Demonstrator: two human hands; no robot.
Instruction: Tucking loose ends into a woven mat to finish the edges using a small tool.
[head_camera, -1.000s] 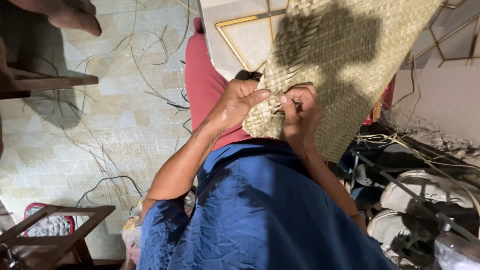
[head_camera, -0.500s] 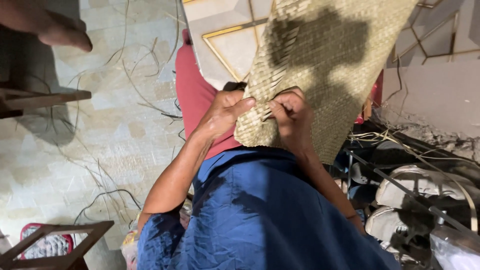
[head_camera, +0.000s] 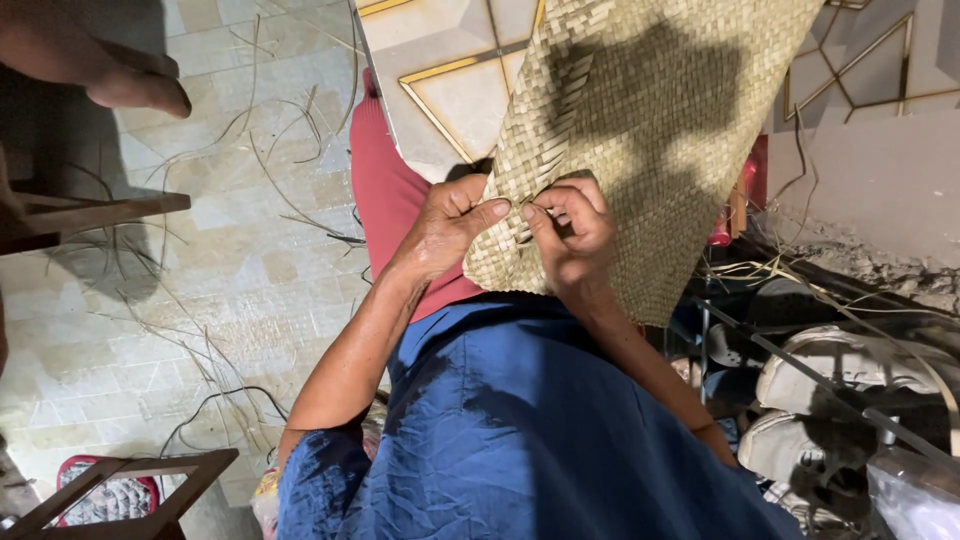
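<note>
The person's left hand is curling in from the left, wrist bent, thumb stretching rightward and pressing against the lower edge of the woven straw mat; the fingers are folding behind that edge, so the hand is pinching the mat's border. The right hand is coming up from below, knuckles facing the camera, fingertips bunched together and nipping a thin strand at the weave, just beside the left thumb; the two hands are almost touching. Both forearms are rising out of a blue garment that is filling the bottom of the view. The mat is hanging across the upper middle and right of the frame, its lower left corner sitting in the hands and its lower edge running down to the right over the right wrist. A red cloth is lying under the left hand, beside the mat's left edge. To the left, the pale tiled floor is offering open room, scattered with loose straw strands. A wooden frame is sitting at bottom left, well apart from the hands. On the right, clutter of dark rods and pale rounded shapes is crowding close under the mat. Another person's foot is showing at top left, far from the work.
</note>
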